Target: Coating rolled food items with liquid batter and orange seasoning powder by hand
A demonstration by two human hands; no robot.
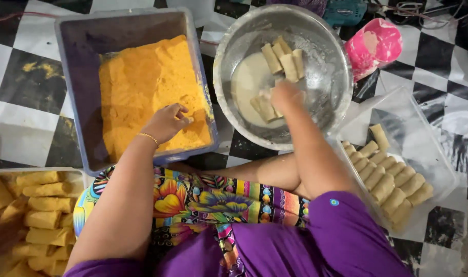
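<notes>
**Rolls at batter and crumb stations on a chequered floor**

Black-and-white chequered flooring (29, 82) carries all containers. Left hand (167, 122), fingers curled and pressed into orange crumbs (141, 77), rests in the blue-grey tub (72, 77). Right hand (285, 95), fingers bent downward, grip unclear, touches pale rolls (282, 59) in the steel bowl (326, 66). Clear tray (429, 154) at right holds uncoated rolls (388, 179); coated rolls (39, 205) lie lower left.

On the floor (29, 77), a tub of breadcrumbs (141, 87) lies left of a batter bowl (326, 61) holding rolls (282, 59), with uncoated rolls (390, 179) in a tray (429, 138) at right and coated rolls (39, 215) at near left.
</notes>
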